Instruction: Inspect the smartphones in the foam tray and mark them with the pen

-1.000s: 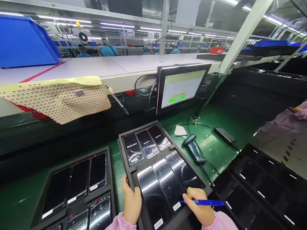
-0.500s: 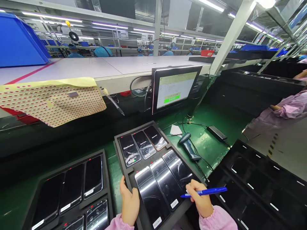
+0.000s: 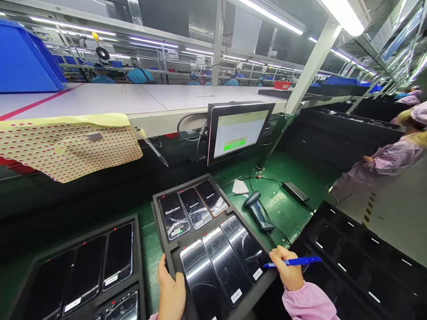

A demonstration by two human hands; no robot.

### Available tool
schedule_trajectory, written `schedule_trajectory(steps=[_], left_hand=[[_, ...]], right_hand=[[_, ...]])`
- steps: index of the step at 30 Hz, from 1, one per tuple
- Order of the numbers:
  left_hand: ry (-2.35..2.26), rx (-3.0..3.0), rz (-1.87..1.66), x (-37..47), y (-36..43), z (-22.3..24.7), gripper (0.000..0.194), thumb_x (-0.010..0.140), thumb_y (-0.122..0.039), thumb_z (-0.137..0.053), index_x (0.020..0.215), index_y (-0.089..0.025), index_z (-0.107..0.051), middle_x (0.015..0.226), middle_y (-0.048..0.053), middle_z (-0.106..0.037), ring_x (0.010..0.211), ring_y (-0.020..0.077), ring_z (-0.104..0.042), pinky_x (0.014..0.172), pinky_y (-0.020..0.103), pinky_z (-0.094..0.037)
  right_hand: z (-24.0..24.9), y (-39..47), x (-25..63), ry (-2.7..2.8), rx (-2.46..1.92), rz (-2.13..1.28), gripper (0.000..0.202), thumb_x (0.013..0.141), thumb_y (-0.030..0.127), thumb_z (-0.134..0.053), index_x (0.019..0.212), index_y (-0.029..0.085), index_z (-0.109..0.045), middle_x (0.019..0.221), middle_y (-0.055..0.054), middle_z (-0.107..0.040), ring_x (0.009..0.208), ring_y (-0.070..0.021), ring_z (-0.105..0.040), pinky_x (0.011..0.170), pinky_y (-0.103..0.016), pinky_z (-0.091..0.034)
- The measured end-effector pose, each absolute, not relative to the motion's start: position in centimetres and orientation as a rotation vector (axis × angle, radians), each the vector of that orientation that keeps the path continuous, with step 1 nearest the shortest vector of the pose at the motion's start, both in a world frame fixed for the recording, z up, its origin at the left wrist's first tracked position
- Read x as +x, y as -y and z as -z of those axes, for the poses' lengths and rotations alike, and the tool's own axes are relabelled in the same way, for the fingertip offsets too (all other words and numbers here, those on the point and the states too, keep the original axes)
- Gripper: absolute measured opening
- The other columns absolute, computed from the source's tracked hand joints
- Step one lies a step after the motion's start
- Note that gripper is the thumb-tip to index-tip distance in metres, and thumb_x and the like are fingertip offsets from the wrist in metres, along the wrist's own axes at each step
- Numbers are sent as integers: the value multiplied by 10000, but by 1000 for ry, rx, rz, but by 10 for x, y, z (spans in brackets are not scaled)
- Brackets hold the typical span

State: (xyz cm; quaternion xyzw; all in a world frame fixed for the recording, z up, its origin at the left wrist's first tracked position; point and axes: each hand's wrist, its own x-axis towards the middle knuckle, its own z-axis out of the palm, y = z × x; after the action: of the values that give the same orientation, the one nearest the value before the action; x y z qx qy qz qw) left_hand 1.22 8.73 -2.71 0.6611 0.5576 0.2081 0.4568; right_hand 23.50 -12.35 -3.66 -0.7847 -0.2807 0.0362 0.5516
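My right hand (image 3: 288, 269) pinches a blue pen (image 3: 306, 261), its tip pointing left, beside the lower right phone of the middle tray. My left hand (image 3: 171, 286) grips the left edge of that black foam tray (image 3: 173, 255), its thumb along the rim. Several smartphones lie in the tray's slots in two rows. In the back row, three lit screens read "Blackview", such as the leftmost phone (image 3: 172, 218). The front row has three dark glossy phones, among them the middle phone (image 3: 227, 266), with white labels at their lower ends.
A second phone tray (image 3: 138, 262) lies at left, and more dark trays (image 3: 350, 249) at right. Behind the middle tray are a barcode scanner (image 3: 258, 211), a power adapter (image 3: 296, 192) and a monitor (image 3: 240, 133) showing "PASS". A sticker sheet (image 3: 73, 151) hangs at left. A co-worker in a pink sleeve (image 3: 390, 153) stands right.
The pen and my right hand have moved right, from the middle front phone to the right one, uncovering its label. My left hand stays at the tray edge. The camera view has shifted slightly.
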Motion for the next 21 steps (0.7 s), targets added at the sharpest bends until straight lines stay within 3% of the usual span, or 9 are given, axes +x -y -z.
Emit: schedule_trajectory(steps=[13, 18, 21], left_hand=[[-1365, 1685, -559, 13, -87, 25, 560, 795, -209, -307, 1315, -48, -173, 1348, 183, -265, 1264, 255, -242, 1067, 407, -186], [-1377, 1685, -556, 14, -87, 26, 559, 791, -205, -313, 1314, -57, -181, 1345, 174, -273, 1262, 249, -252, 1067, 393, -193], [-1388, 1665, -543, 15, -87, 27, 554, 798, -213, -317, 1316, -77, -178, 1354, 161, -265, 1265, 241, -258, 1066, 388, -201]], right_hand=[[34, 122, 233, 717, -1884, -112, 394, 673, 274, -527, 449, 232, -206, 433, 82, -220, 404, -84, -255, 430, -253, -215], [32, 121, 232, 609, -1807, -133, 391, 651, 295, -575, 436, 227, -255, 410, 81, -257, 394, -80, -274, 418, -247, -223], [30, 122, 231, 462, -1709, -91, 404, 699, 366, -540, 467, 234, -237, 379, 92, -249, 364, -75, -262, 386, -233, -244]])
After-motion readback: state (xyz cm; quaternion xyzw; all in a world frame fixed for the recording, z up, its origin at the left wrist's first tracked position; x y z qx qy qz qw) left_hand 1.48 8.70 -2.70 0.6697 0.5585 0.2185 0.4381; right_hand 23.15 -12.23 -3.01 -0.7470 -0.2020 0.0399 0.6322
